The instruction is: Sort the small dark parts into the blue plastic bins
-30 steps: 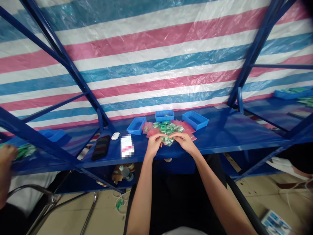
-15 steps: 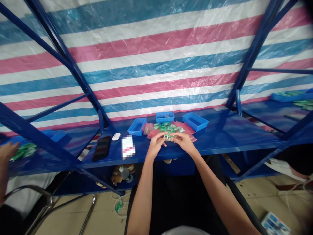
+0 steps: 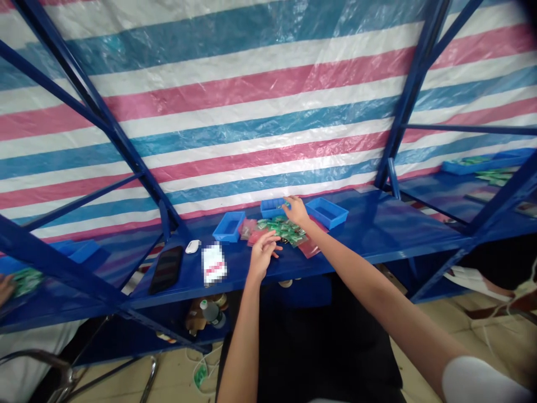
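Observation:
Small green pieces that look like circuit boards [image 3: 289, 230] lie heaped on pink plastic bags [image 3: 309, 248] in the middle of the blue table. My left hand [image 3: 263, 252] is at the near left edge of the heap, fingers apart and holding nothing that I can see. Stretched over the heap, my right hand [image 3: 297, 211] has its curled fingertips at the right end of the middle blue bin [image 3: 269, 209]. Something small and greenish shows at those fingertips, too small to name.
Blue bins stand left [image 3: 229, 226] and right [image 3: 327, 213] of the heap. Further left lie a white case [image 3: 193, 247], a black phone [image 3: 166, 270] and a blurred-out white packet [image 3: 213, 264]. Blue frame posts [image 3: 126, 148] flank the table. A co-worker's hand [image 3: 5, 288] shows at far left.
My hands were together over a small green piece at the heap's near edge. Now they are apart: the right has reached forward to the middle bin, while the left stays near the heap, fingers spread.

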A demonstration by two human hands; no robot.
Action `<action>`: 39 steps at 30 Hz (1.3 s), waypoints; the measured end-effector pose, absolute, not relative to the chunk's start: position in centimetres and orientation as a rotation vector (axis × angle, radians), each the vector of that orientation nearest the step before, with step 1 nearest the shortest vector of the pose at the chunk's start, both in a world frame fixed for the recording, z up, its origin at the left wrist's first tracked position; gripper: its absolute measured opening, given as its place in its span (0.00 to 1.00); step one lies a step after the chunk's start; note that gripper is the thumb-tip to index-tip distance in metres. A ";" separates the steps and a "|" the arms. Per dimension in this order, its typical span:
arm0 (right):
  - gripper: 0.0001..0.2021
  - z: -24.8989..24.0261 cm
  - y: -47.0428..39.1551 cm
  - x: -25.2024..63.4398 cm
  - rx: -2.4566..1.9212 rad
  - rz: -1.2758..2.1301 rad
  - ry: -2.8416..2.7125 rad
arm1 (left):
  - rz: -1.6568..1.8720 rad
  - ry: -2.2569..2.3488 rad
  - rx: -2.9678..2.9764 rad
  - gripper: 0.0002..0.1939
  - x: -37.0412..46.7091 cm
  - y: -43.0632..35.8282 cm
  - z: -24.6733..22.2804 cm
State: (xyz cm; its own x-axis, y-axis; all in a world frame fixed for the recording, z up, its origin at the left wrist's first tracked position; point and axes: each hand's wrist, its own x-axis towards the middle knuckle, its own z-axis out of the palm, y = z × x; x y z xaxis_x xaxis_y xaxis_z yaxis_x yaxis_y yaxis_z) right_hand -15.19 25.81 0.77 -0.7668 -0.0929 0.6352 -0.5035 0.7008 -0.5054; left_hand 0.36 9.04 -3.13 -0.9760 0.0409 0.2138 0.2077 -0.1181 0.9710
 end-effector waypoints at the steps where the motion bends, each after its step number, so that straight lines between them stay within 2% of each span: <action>1: 0.18 0.5 26.1 -14.7 0.480 0.904 -2.293 | -2.241 -2.011 -0.280 0.27 0.5 9.2 -3.1; 7: 0.16 -1.9 29.3 -8.0 0.635 0.842 -2.256 | -1.959 -1.979 -0.171 0.18 5.3 8.0 -2.1; 9: 0.17 -2.8 30.1 -6.2 0.636 0.805 -2.324 | -1.629 -2.011 -0.032 0.16 7.3 5.2 -1.1; 11: 0.17 -3.5 30.6 -5.2 0.661 0.756 -2.390 | -1.143 -1.982 0.231 0.14 8.2 1.1 -0.1; 14: 0.19 -4.2 30.7 -4.8 0.703 0.699 -2.456 | -0.491 -2.133 0.661 0.17 7.8 -5.8 0.5; 16: 0.19 -4.4 30.6 -4.9 0.692 0.676 -2.477 | -0.253 -2.235 0.892 0.21 6.9 -9.5 0.0; 17: 0.20 -4.5 30.5 -5.0 0.689 0.664 -2.481 | -0.189 -2.250 1.001 0.27 6.5 -10.8 -0.4; 20: 0.24 -4.5 30.4 -5.1 0.750 0.619 -2.463 | -0.129 -2.392 1.116 0.43 5.6 -13.2 -1.7; 22: 0.24 -4.5 30.4 -5.2 0.829 0.595 -2.442 | -0.144 -2.447 1.140 0.47 5.0 -14.2 -2.0; 25: 0.16 -4.4 30.5 -5.4 0.938 0.612 -2.417 | -0.155 -2.457 1.205 0.45 4.0 -15.5 -1.9; 28: 0.17 -4.1 30.7 -5.4 0.987 0.726 -2.352 | -0.130 -2.451 1.220 0.42 3.2 -16.4 -2.0; 35: 0.18 -3.7 31.5 -4.8 0.372 1.362 -2.223 | -0.120 -2.459 1.120 0.40 4.1 -16.3 -2.5; 39: 0.17 -3.8 31.8 -4.9 0.349 1.606 -2.188 | -0.131 -2.424 1.147 0.46 4.4 -16.0 -2.4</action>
